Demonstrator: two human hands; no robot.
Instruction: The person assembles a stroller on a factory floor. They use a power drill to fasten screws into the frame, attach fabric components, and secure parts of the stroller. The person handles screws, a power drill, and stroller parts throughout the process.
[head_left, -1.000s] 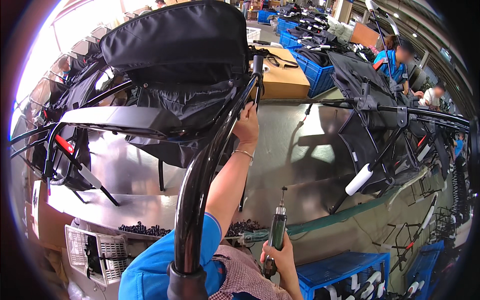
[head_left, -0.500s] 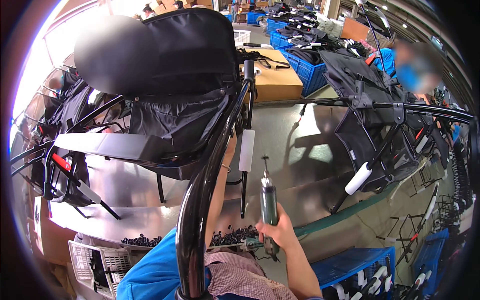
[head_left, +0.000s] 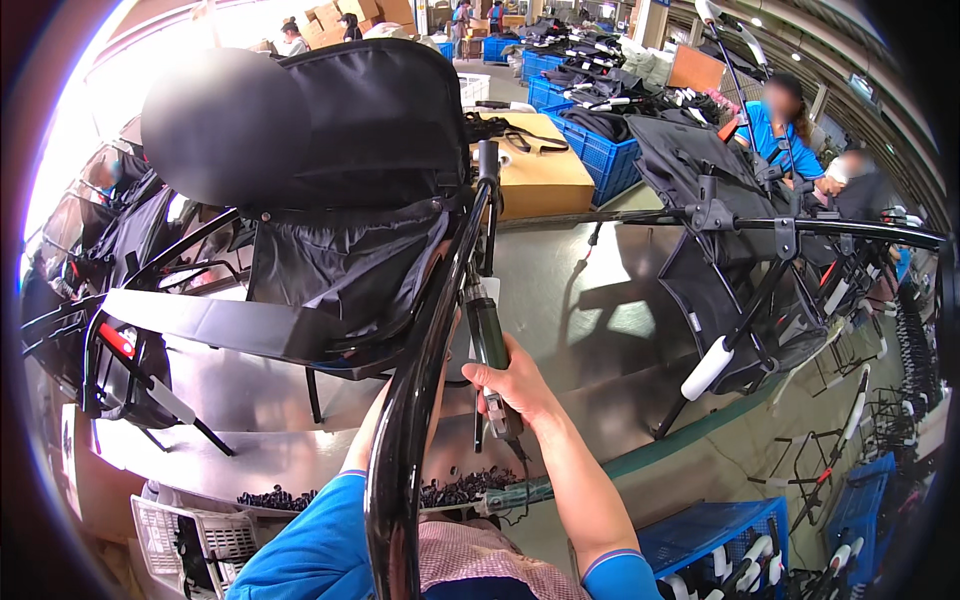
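Right hand (head_left: 515, 385) grips a powered screwdriver (head_left: 489, 345) upright, tip up against the black frame tube (head_left: 425, 350) above the steel tabletop's (head_left: 600, 300) near edge (left hand hidden behind the tube, grip unclear).

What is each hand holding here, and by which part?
The right hand grips a slim dark-green powered screwdriver around its lower body, tip up against the glossy black curved frame tube. The left hand is hidden behind that tube, so its hold cannot be told.
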